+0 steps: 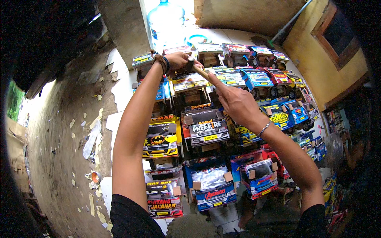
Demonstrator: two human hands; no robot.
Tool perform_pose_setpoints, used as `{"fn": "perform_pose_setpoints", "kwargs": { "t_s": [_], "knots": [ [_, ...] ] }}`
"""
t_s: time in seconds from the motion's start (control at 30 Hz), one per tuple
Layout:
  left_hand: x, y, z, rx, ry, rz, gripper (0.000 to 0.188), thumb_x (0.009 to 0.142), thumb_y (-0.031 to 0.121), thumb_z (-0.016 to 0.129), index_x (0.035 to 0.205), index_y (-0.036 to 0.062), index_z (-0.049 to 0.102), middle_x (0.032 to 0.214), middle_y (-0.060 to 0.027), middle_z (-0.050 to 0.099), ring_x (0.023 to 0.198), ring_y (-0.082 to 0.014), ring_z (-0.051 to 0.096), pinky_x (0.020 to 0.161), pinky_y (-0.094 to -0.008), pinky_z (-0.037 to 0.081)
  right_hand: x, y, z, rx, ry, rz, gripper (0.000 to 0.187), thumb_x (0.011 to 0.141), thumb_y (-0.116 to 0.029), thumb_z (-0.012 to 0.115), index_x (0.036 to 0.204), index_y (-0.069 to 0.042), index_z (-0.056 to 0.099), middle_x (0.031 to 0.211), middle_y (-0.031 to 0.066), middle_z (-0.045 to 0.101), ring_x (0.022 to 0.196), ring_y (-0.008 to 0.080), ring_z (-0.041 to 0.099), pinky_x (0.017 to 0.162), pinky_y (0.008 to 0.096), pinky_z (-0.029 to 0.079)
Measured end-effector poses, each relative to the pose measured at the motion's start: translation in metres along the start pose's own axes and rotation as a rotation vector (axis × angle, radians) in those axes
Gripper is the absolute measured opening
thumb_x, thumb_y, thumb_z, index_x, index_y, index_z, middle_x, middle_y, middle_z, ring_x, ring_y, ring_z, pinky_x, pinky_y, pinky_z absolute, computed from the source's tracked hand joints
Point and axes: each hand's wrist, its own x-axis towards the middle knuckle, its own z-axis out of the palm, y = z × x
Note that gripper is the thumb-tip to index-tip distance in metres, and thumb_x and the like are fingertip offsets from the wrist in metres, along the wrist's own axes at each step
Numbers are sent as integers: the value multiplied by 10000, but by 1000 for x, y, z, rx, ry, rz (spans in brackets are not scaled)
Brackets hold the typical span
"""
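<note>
Rows of wooden toy trucks with bright printed panels stand below and around my hands. My right hand [238,104] is closed around the pale wooden handle of a hammer [201,72]. The hammer's dark head is up beside my left hand [177,62], over a toy truck [189,80] with a white and yellow front in a far row. My left hand's fingers are bent in close to that truck, partly hidden by the hammer head. What they pinch, if anything, is not visible. Nearer me are a yellow and black toy truck [160,139] and a black and white one [204,126].
Further toy trucks [216,190] fill the near rows. On the left, the brown floor [59,150] bears scattered wood scraps, a clear plastic bag [92,141] and an orange-rimmed cup [95,177]. A blue water jug [166,20] stands at the back beside a pillar [125,29].
</note>
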Motion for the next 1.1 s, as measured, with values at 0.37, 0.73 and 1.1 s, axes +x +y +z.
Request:
{"fn": "perform_pose_setpoints", "kwargs": {
  "t_s": [0.37,0.73,1.1],
  "knots": [
    [-20,33,13,-224,49,-109,414,896,286,743,1229,50,673,1043,-36,710,859,-100,632,755,-246,519,-30,0,-83,285,286,-7,548,971,-132,540,1499,-195,405,709,184,595,617,267,600,593,414,493],
    [-14,53,-42,339,165,-136,299,957,309,677,1028,18,677,806,22,625,713,-56,550,610,-230,452,-273,-82,-260,1516,-303,552,969,670,-444,896,1425,-63,423,994,-1,525,715,24,455,558,178,343],
    [4,250,110,756,351,330,195,989,227,626,1070,50,622,738,21,473,686,-80,410,632,-247,368,-373,-21,-249,1416,-197,188,1019,713,-425,894,1485,-39,353,920,-14,431,742,10,403,541,167,338]
  ]
}}
